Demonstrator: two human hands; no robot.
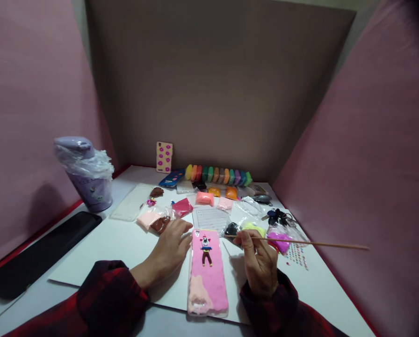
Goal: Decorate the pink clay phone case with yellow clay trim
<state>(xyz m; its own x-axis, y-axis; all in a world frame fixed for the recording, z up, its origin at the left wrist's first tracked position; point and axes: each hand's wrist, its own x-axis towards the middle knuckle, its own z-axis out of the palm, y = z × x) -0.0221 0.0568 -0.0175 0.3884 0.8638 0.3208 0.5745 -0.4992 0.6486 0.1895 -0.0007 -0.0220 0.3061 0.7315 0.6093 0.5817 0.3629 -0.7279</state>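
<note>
- The left hand [169, 250] rests with fingers loosely spread and nothing visible in it, fingertips just beside the pink phone case [213, 281]; it seems placed to steady that edge, though I cannot tell whether it touches.
- The right hand [260, 264] pinches a thin wooden stick [328, 244] close to its left end, the long part jutting right; a grip this short probably gives finer control.
- The phone case lies at lower centre, between both hands, its small figure [206, 252] upright to the viewer, which suits close work.
- Under it, a white board [114, 262] likely shields the counter [179, 325].
- Packets, including a black one [232, 229] and a magenta one [279, 242], lie beyond the hands, presumably so the near middle stays workable.
</note>
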